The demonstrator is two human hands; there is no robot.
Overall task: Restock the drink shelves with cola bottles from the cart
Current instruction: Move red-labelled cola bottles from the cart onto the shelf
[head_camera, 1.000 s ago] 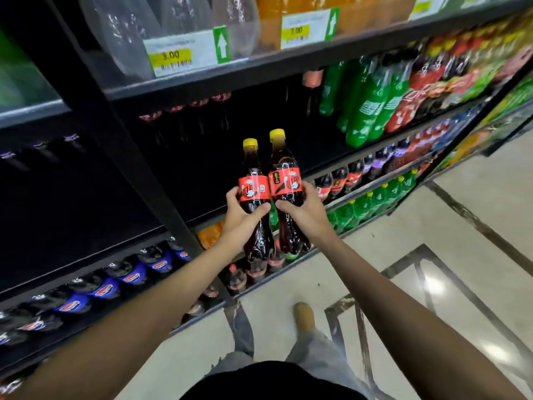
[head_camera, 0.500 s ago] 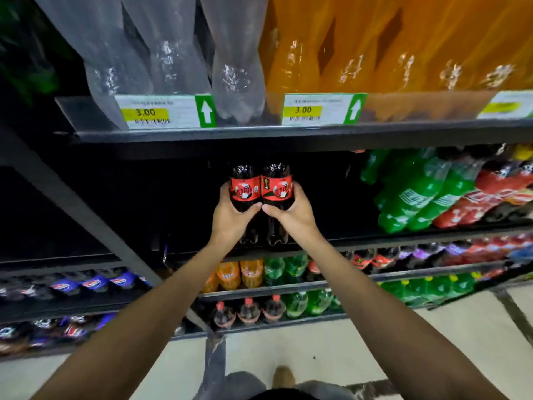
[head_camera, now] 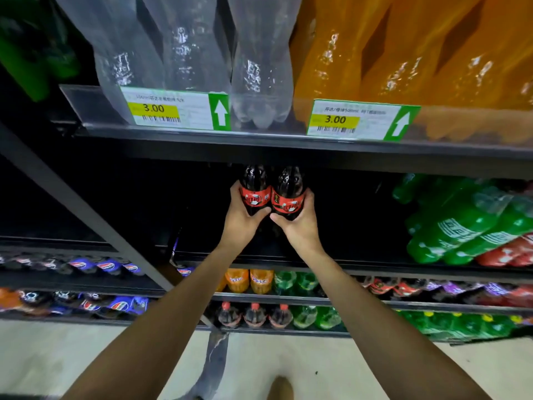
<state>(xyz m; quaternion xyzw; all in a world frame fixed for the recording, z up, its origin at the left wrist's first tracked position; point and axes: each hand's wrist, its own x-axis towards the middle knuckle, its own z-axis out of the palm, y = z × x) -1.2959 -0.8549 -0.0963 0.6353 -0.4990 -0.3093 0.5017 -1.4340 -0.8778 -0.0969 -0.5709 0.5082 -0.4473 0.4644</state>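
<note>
**Two cola bottles held at the mouth of a dark shelf bay**

The left hand (head_camera: 240, 219) is curled round the lower body of the left cola bottle (head_camera: 255, 186), with the thumb across the front just under the red label. The right hand (head_camera: 300, 223) holds the right cola bottle (head_camera: 288, 192) the same way, and the two thumbs almost meet. The bottles touch side by side. Their necks and caps are hidden behind the upper shelf edge (head_camera: 259, 145) at twelve o'clock.

Both bottles look full, so they are probably heavy for their size. The plastic is likely firm but slick, so the narrower body below the label seems the surest hold. The hands hide the bases, so I cannot tell whether they rest on the shelf board (head_camera: 360, 265) at six o'clock.

At three o'clock, green soda bottles (head_camera: 461, 226) lean on the same shelf, well apart from the hands. Above, price tags (head_camera: 173, 111) front clear bottles (head_camera: 187, 53) and orange bottles (head_camera: 403, 53). No cart is in view.
</note>
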